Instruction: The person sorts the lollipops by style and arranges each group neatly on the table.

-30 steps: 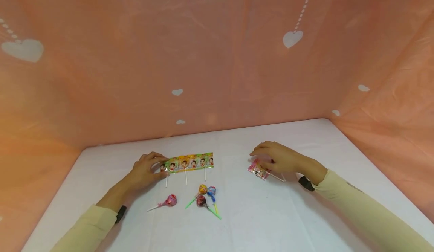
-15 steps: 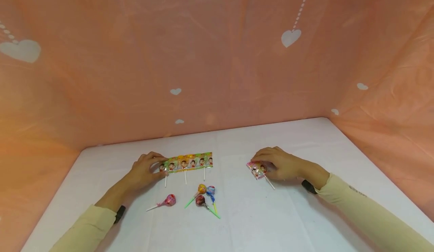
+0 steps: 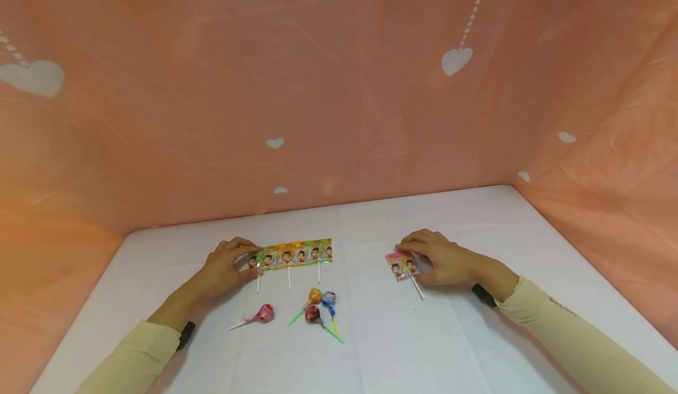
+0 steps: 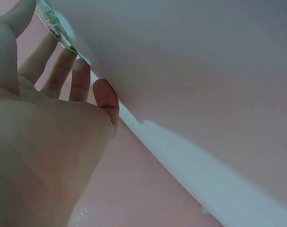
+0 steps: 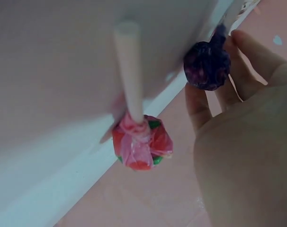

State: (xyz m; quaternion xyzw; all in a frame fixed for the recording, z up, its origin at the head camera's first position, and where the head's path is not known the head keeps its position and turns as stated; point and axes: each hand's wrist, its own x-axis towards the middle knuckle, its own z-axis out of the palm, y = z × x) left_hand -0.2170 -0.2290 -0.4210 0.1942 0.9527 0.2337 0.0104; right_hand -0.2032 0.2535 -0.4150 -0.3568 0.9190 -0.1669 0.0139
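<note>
My left hand [image 3: 225,268] holds the left end of a flat strip of wrapped lollipops [image 3: 302,255], green and orange with cartoon faces, between thumb and index finger. White sticks point from it toward me. Across the table, my right hand [image 3: 447,260] grips a short pink lollipop pack [image 3: 401,265] by its right side, one white stick sticking out in front. In the right wrist view, a dark purple lollipop [image 5: 207,66] sits against the fingers. A pink-red lollipop [image 5: 141,144] lies close by; the head view mostly hides both behind the hand.
Between me and the strip lie a pink lollipop [image 3: 265,313] on the left and a cluster of a yellow lollipop [image 3: 315,295], a blue lollipop [image 3: 329,298] and a dark red lollipop [image 3: 312,314]. A peach curtain [image 3: 328,105] with white hearts surrounds the white table [image 3: 371,347].
My right hand has closed on the pink pack and turned it straighter, its stick swinging toward me. The left hand and the strip have stayed put.
</note>
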